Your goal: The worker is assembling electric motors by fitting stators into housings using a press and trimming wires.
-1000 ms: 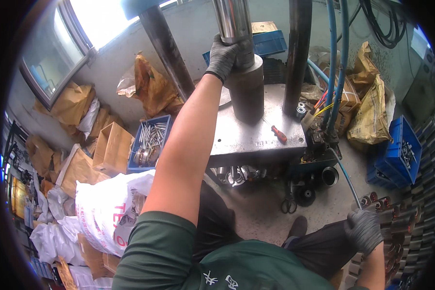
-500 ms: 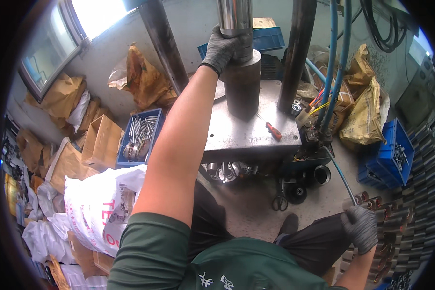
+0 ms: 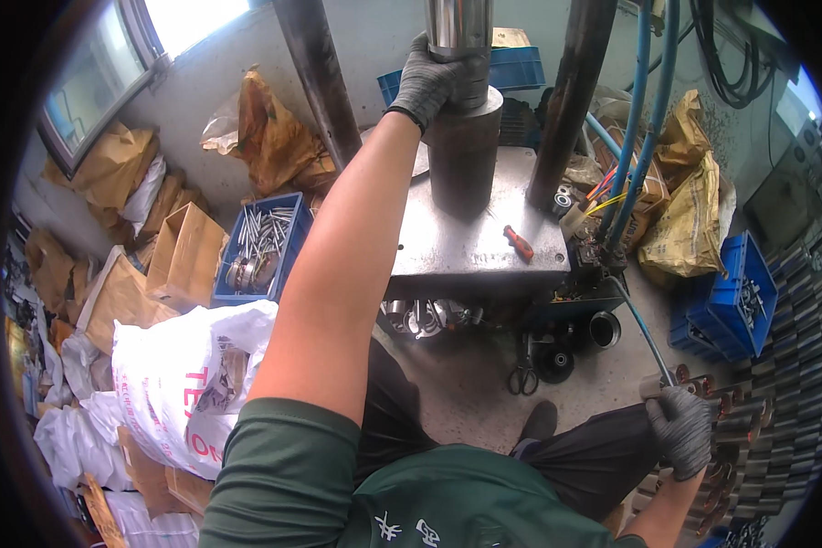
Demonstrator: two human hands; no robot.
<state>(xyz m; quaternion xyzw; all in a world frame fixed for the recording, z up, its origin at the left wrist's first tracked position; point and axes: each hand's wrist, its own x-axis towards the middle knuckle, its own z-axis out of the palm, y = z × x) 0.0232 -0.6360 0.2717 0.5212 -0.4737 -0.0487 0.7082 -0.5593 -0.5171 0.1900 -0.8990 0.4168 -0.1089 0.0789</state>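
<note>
My left hand, in a grey glove, is closed round the side of a grey metal cylinder. This piece stands on a thick dark steel block, directly beneath the shiny ram of a press. Some of my left fingers are hidden behind the cylinder. The block rests on the steel press table, where a red-handled screwdriver lies to its right. Low on the right, my gloved right hand is wrapped round the end of a long lever that slants down from the press.
Dark columns and blue hoses flank the ram. Blue bins of metal parts stand on both sides. White sacks and a cardboard box crowd the left. Stacked metal cylinders line the right; scissors lie below the table.
The view has shifted slightly. Both hands keep their grips, the left on the cylinder and the right on the lever, with no clear movement of either.
</note>
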